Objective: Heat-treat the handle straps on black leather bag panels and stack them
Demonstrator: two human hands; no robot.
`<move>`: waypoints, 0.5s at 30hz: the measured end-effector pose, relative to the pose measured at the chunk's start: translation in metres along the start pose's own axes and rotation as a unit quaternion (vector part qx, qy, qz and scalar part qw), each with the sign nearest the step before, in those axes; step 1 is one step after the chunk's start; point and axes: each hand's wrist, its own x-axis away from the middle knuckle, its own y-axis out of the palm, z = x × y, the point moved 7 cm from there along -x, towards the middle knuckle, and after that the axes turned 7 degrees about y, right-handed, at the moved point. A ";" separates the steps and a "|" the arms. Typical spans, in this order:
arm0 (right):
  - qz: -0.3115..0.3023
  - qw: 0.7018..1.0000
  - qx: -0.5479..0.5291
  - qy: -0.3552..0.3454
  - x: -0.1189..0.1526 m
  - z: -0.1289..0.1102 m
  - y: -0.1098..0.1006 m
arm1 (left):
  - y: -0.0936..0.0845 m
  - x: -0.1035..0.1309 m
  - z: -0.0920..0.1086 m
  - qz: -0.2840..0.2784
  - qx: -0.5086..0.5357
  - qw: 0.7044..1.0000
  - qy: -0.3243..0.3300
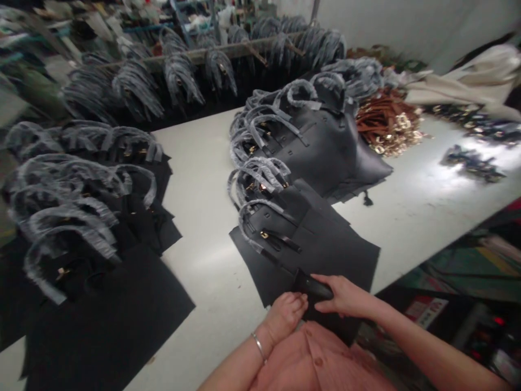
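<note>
At the table's near edge, my right hand (340, 296) grips a folded black leather piece (313, 287), thumb on top and fingers curled beneath. My left hand (287, 310) lies against the same piece from the left, its fingers bent together over the edge; whether it pinches anything is hidden. Under both hands spreads a flat black leather bag panel (337, 244). It carries a plastic-wrapped handle (248, 222) and a short strap with a gold buckle (264, 234). Behind it lies a stack of similar black panels (325, 157) with wrapped handles.
More black panels (122, 309) with wrapped handles cover the left of the white table (199, 190). Brown straps with gold hardware (386, 119) lie at the back right, near dark metal-fitted pieces (472, 163). A rail (236, 51) hung with wrapped handles stands behind.
</note>
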 end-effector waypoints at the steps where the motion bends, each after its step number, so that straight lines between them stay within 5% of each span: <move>1: 0.009 1.000 -0.005 -0.004 -0.001 -0.008 0.002 | -0.002 0.000 0.001 0.014 -0.004 1.000 0.002; 8: 0.077 0.997 -0.005 -0.025 -0.020 -0.033 -0.002 | -0.002 0.006 -0.011 0.094 -0.034 0.995 -0.008; 15: 0.128 0.990 0.054 -0.011 0.015 -0.012 0.005 | -0.005 -0.003 -0.003 0.019 -0.032 0.999 0.015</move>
